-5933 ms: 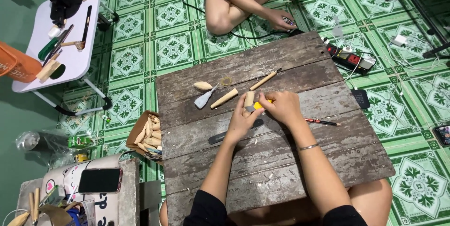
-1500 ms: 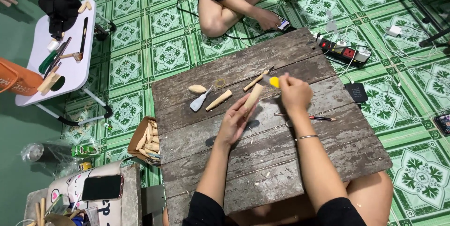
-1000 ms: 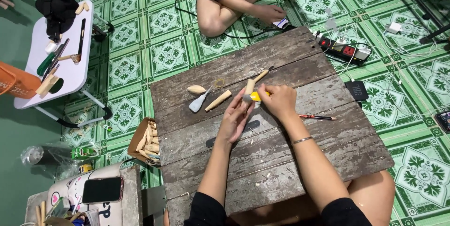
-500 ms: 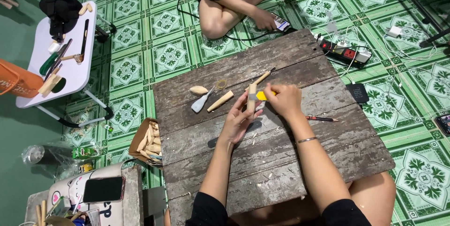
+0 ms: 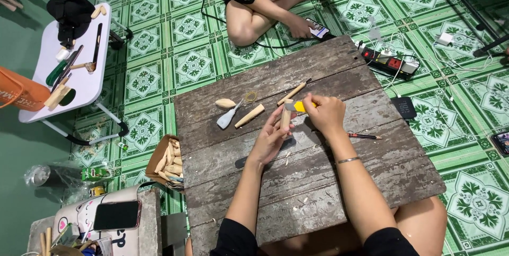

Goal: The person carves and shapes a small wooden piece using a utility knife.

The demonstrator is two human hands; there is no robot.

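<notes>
A: Position of the hands?

B: Both over the middle of the weathered plank board [image 5: 318,181]. Left hand [image 5: 270,139] is closed around a pale wooden stick [image 5: 286,117], held nearly upright, its base in the palm. Right hand [image 5: 324,114] is just beside it, fingers curled tight on a yellow-handled knife [image 5: 298,106]; the blade end meets the top of the stick.

A: Where does the stick sit relative to the board?

B: Lifted off it, above the board's centre. Pale shavings [image 5: 288,155] lie scattered on the planks under the hands.

A: Other items on the board?

B: A dark flat file [image 5: 254,156] lies beneath the left hand. Toward the far edge: a carved oval wood piece [image 5: 225,103], a small tool with a light handle [image 5: 227,118], a short wooden dowel [image 5: 249,116], a ring [image 5: 250,97], a thin wooden-handled tool [image 5: 292,92]. A red pencil [image 5: 363,136] lies right of the right wrist, which wears a thin bracelet [image 5: 348,160].

A: Surroundings?

B: Cardboard box [image 5: 159,152] of wood blanks against the board's left edge. White folding table [image 5: 93,83] with tools far left. A second person sits cross-legged beyond the board, one hand on a phone [image 5: 317,28]. Power strip [image 5: 389,62] on the green tiled floor [image 5: 196,65].
</notes>
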